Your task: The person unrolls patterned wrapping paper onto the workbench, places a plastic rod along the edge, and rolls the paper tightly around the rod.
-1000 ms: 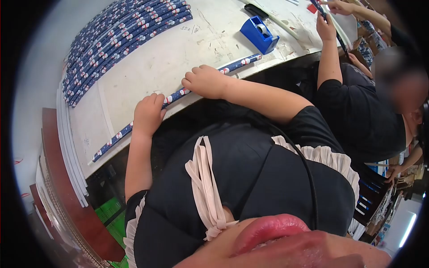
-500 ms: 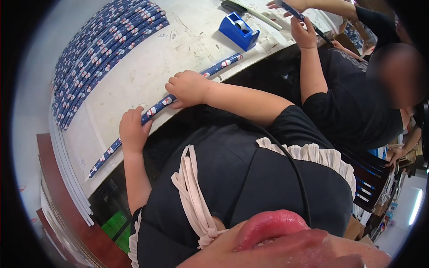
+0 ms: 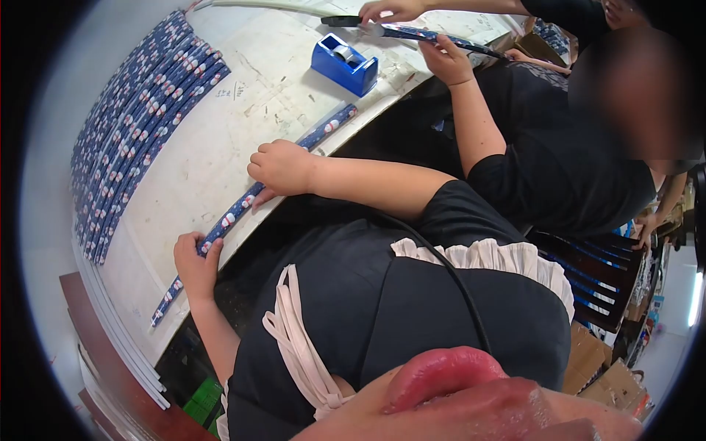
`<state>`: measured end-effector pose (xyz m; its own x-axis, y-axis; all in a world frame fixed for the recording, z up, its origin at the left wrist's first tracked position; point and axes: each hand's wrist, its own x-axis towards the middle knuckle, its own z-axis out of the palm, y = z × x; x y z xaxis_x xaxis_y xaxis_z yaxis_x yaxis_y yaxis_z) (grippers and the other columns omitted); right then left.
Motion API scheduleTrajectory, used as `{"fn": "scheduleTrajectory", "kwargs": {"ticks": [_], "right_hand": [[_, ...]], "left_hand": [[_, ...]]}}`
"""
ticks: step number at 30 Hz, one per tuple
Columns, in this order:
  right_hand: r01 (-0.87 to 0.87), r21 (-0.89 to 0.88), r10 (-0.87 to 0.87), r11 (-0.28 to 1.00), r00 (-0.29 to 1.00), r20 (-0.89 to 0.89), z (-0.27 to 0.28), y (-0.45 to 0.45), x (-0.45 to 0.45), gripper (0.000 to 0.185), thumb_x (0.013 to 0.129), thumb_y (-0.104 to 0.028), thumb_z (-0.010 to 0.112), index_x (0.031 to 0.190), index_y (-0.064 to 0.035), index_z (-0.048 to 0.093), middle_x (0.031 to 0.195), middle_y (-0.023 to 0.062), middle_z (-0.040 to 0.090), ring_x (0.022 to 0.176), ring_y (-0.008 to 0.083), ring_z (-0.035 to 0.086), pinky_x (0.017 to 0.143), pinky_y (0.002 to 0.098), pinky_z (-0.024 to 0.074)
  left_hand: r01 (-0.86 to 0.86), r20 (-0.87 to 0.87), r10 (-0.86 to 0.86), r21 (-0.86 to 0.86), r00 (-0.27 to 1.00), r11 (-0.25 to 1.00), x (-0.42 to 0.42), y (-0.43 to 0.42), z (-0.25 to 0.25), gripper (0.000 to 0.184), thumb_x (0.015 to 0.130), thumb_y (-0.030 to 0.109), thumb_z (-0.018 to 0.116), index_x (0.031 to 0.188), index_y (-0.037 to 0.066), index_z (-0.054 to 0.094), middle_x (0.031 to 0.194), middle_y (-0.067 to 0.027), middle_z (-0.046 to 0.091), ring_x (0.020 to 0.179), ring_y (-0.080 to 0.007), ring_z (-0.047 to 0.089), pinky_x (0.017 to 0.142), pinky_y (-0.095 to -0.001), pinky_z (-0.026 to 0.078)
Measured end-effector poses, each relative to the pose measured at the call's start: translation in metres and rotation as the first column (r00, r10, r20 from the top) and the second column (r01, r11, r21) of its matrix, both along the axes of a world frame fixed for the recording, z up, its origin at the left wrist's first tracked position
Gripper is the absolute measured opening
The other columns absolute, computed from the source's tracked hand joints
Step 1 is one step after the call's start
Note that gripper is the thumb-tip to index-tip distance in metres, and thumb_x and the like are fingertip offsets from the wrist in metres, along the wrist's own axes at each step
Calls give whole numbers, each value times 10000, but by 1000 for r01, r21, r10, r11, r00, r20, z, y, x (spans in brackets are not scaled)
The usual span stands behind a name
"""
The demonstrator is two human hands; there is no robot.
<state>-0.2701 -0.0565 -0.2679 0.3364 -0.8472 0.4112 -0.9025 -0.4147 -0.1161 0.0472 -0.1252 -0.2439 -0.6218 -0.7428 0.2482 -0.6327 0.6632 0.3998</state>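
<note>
A slim roll of navy wrapping paper with a snowman print lies slantwise near the table's front edge. Its left part is in the grip of my left hand, fingers over the far side and thumb on the near side. Farther up the same roll, my right hand wraps around its middle, with the fingertips partly hidden. The roll's far end points toward a blue tape dispenser. Many matching rolls lie side by side in a pile at the table's left.
On my right sits a co-worker, whose hand holds another navy roll. A black-handled tool lies beyond the dispenser. The white table has a curved-looking front edge. A dark slatted chair stands at right.
The view has shifted, so the dispenser and pile appear farther left and lower. Both my hands keep hold of the roll. The co-worker's roll has come down toward the table.
</note>
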Motion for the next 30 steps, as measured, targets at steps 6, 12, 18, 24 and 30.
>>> {"fn": "scheduleTrajectory", "kwargs": {"ticks": [6, 12, 18, 24, 30], "right_hand": [[52, 44, -56, 998, 992, 110, -1, 6, -26, 594, 814, -647, 696, 873, -56, 679, 903, 91, 681, 924, 280, 665, 792, 394, 546], [48, -6, -47, 999, 991, 122, -4, 7, -24, 572, 826, -629, 701, 837, -61, 637, 879, 79, 641, 927, 277, 640, 806, 391, 535], [43, -8, -42, 999, 991, 126, -7, 9, -25, 553, 818, -613, 708, 836, -64, 638, 878, 77, 638, 918, 275, 633, 801, 392, 530], [41, -26, -37, 999, 989, 144, -9, 10, -25, 543, 807, -607, 713, 820, -69, 642, 873, 72, 636, 904, 273, 629, 783, 386, 525], [29, -16, -26, 999, 989, 142, -8, 9, -26, 541, 811, -610, 711, 829, -71, 669, 874, 66, 648, 917, 271, 636, 782, 386, 530]], "left_hand": [[-28, 17, 27, 46, 999, 999, -1, -1, -1, 402, 818, 328, 832, 955, 24, 608, 920, -141, 603, 917, -358, 570, 846, -430, 459], [-68, -48, 74, 103, 996, 992, -10, 6, 4, 417, 838, 355, 829, 998, 26, 628, 941, -130, 618, 934, -335, 579, 865, -416, 462], [11, -70, -9, 41, 997, 999, -10, 4, 0, 431, 848, 372, 819, 1034, 26, 641, 961, -127, 635, 943, -330, 581, 875, -417, 461], [6, -77, -5, 14, 997, 1000, -10, 4, -4, 429, 847, 372, 820, 1029, 27, 640, 992, -129, 637, 972, -335, 584, 901, -419, 455], [47, -104, -48, -19, 993, 999, -8, 1, -7, 412, 863, 368, 811, 1046, 39, 645, 1055, -138, 639, 1011, -338, 586, 925, -422, 454]]}}
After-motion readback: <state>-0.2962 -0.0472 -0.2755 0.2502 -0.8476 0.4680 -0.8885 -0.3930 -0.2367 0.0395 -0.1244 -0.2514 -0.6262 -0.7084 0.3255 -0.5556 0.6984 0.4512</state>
